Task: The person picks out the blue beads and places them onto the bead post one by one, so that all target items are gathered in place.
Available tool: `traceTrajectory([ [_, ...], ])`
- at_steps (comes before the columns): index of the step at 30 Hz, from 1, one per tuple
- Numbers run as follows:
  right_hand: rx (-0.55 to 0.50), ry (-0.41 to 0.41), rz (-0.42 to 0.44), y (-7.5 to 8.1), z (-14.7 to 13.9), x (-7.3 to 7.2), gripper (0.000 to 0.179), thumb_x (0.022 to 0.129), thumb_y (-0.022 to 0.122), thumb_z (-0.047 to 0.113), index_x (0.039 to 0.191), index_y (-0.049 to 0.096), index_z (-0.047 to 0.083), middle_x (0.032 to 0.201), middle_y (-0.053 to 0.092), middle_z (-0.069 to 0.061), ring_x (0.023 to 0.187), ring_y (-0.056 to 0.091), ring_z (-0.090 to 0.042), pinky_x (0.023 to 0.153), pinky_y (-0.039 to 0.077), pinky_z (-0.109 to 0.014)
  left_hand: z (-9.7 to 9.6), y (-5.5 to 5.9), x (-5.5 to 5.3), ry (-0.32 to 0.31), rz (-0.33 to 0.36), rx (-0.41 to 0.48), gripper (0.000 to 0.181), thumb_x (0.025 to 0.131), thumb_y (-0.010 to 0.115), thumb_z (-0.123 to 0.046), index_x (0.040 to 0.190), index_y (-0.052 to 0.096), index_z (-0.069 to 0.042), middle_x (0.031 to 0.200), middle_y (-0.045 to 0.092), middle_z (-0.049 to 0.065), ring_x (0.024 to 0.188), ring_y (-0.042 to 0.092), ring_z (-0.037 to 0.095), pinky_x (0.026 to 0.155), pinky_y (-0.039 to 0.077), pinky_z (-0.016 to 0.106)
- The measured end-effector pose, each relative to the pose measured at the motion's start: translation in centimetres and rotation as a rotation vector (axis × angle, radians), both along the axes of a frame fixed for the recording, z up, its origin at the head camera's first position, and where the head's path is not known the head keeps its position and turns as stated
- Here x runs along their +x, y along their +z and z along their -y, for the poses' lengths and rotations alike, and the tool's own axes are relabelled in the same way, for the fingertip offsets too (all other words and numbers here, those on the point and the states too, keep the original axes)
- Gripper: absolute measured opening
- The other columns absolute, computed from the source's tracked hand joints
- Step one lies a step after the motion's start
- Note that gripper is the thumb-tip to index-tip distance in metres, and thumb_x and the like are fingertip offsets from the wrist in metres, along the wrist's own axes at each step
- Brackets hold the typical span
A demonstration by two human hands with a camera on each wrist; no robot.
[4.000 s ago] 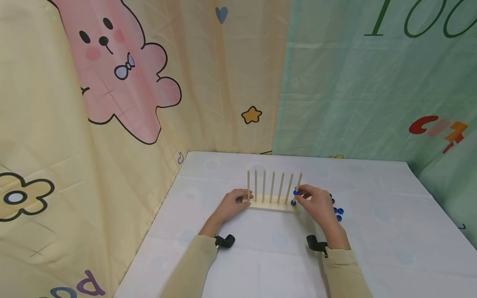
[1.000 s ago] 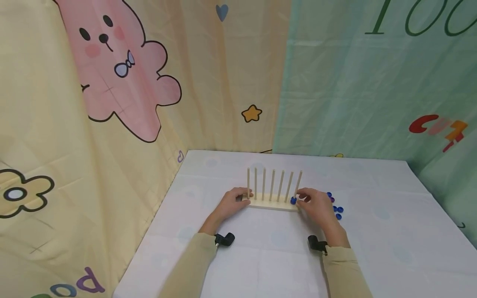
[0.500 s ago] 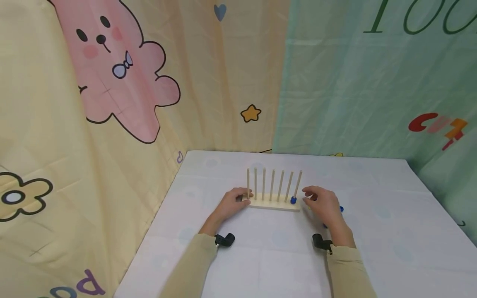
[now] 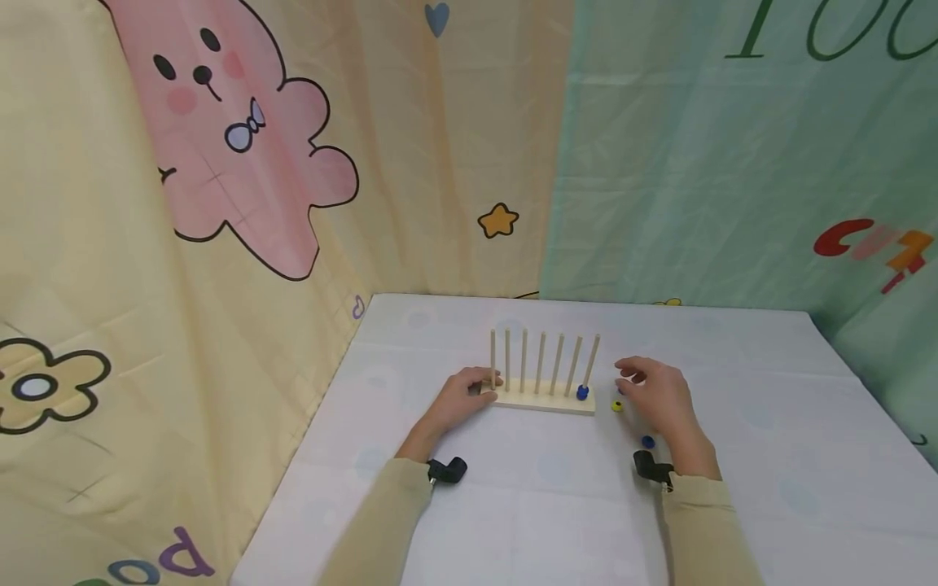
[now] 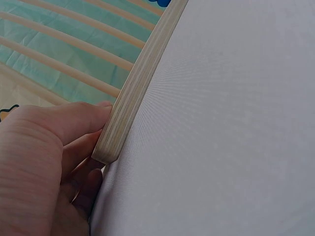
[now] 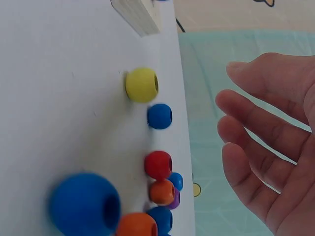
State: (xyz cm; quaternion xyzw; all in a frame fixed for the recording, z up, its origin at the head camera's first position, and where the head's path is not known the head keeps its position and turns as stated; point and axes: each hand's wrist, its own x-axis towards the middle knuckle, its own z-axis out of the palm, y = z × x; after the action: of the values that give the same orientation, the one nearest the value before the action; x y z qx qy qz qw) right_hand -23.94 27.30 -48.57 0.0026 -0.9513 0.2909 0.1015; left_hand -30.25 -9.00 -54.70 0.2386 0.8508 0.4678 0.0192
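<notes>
A wooden peg rack (image 4: 542, 401) with a row of upright pegs stands on the white table. Blue beads (image 4: 582, 392) sit at the bottom of its rightmost peg. My left hand (image 4: 460, 396) holds the rack's left end, the thumb on the near side in the left wrist view. To the right of the rack, my right hand (image 4: 663, 399) hovers above loose beads with relaxed fingers and nothing between them. Below it in the right wrist view lie a yellow bead (image 6: 141, 85), a red bead (image 6: 158, 164), a large-looking near blue bead (image 6: 84, 204) and an orange bead (image 6: 137, 225).
More loose beads, among them a small blue bead (image 6: 160, 116) and a second orange bead (image 6: 162, 191), lie close together. The white tabletop (image 4: 557, 496) runs back to printed curtains (image 4: 659, 163). Each wrist carries a black camera (image 4: 449, 470).
A blue bead has slid down the rightmost peg onto the one below. My right hand has let go of it and moved right, over the loose beads. My left hand stays on the rack.
</notes>
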Motion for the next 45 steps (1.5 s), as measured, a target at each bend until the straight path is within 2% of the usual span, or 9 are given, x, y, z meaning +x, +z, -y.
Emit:
traceTrajectory([
  [8,0.033,-0.013,0.029,1.0,-1.7,-0.3,0.034,0.094,0.072,0.017,0.126,0.067,0.007,0.115,0.069,-0.016,0.108,0.058,-0.039,0.088,0.048,-0.058,0.0,0.4,0.2,0.011,-0.007,-0.008,0.020,0.094,0.073,-0.022,0.113,0.075,-0.022,0.127,0.066,-0.009,0.128,0.052,0.016,0.105,0.043,0.039],
  [15,0.048,-0.024,0.069,0.9,-3.3,-0.9,0.035,0.094,0.071,0.018,0.128,0.066,0.007,0.118,0.067,-0.018,0.111,0.055,-0.041,0.091,0.046,-0.060,0.0,0.2,0.3,0.012,0.015,-0.002,0.021,0.093,0.073,-0.020,0.115,0.075,-0.023,0.126,0.067,-0.008,0.127,0.053,0.015,0.105,0.042,0.039],
  [25,0.038,-0.037,0.117,0.6,-4.2,-1.0,0.037,0.094,0.072,0.017,0.128,0.065,0.004,0.117,0.066,-0.020,0.107,0.056,-0.040,0.090,0.048,-0.058,0.0,0.2,0.5,0.007,0.023,-0.004,0.022,0.093,0.073,-0.018,0.115,0.075,-0.022,0.125,0.067,-0.009,0.126,0.053,0.015,0.105,0.041,0.038],
  [36,0.066,-0.031,0.177,-0.3,-5.1,-2.0,0.035,0.093,0.072,0.018,0.124,0.067,0.002,0.116,0.065,-0.022,0.096,0.058,-0.035,0.083,0.049,-0.054,0.0,0.1,0.4,0.000,0.004,0.010,0.022,0.094,0.073,-0.019,0.115,0.075,-0.022,0.126,0.067,-0.008,0.128,0.052,0.016,0.106,0.041,0.040],
  [41,0.057,-0.035,0.204,-0.7,-5.2,-2.2,0.032,0.092,0.072,0.014,0.122,0.069,0.002,0.113,0.066,-0.021,0.089,0.060,-0.031,0.083,0.050,-0.053,0.0,0.0,0.5,-0.003,0.002,0.008,0.023,0.094,0.073,-0.022,0.116,0.075,-0.022,0.128,0.066,-0.007,0.130,0.052,0.019,0.107,0.041,0.042],
  [45,0.041,-0.030,0.237,-1.0,-5.1,-2.3,0.032,0.091,0.071,0.009,0.122,0.068,0.001,0.115,0.065,-0.022,0.089,0.060,-0.031,0.086,0.049,-0.055,0.1,0.0,0.6,0.004,0.001,0.002,0.022,0.094,0.073,-0.022,0.116,0.075,-0.023,0.128,0.066,-0.009,0.129,0.052,0.017,0.107,0.040,0.041],
])
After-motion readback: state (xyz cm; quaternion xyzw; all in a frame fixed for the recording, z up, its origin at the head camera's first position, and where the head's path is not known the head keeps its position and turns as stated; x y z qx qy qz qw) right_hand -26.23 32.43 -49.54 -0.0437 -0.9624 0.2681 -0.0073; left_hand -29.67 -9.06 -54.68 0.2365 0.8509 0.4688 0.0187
